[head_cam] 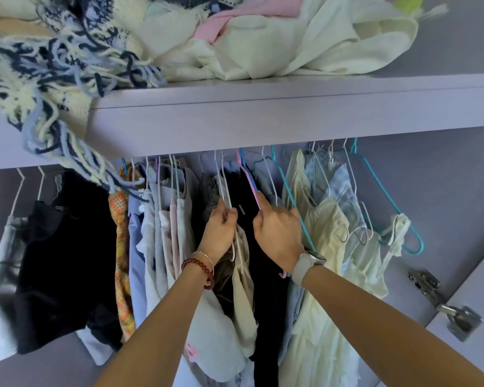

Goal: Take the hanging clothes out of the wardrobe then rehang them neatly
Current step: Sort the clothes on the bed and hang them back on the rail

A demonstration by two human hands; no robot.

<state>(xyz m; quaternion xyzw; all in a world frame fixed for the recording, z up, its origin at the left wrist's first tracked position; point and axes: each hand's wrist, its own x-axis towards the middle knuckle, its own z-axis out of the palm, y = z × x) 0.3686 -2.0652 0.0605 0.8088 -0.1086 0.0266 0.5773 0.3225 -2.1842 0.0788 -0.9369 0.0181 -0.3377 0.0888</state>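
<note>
Head view looks up into a pale lilac wardrobe (444, 169) where a row of hanging clothes (179, 233) fills the space under a lilac shelf board (263, 118). Left hand (220, 233) has its fingers curled round the thin white wire hangers (226, 191) near the middle of the row, pinching them just below their necks. Right hand (280, 233) grips a pink plastic hanger (249, 180) beside a blue one, index finger stretched up along its arm; a black garment (266, 303) hangs between the two hands. A red bead bracelet (199, 268) and a thin chain sit on the left wrist; a pale grey smartwatch (308, 263) sits on the right wrist. To the right hang pale yellow dresses (327, 247) on a teal plastic hanger (389, 213), all still on the rail, which is hidden behind the shelf edge. To the left hang an orange plaid garment (120, 247), a second black piece (67, 261) and a grey one. On the shelf lies a heap of cream and pink knitwear (277, 37), and a blue-and-cream fringed scarf (53, 107) droops over its front edge. A metal door hinge (447, 308) shows at lower right
</note>
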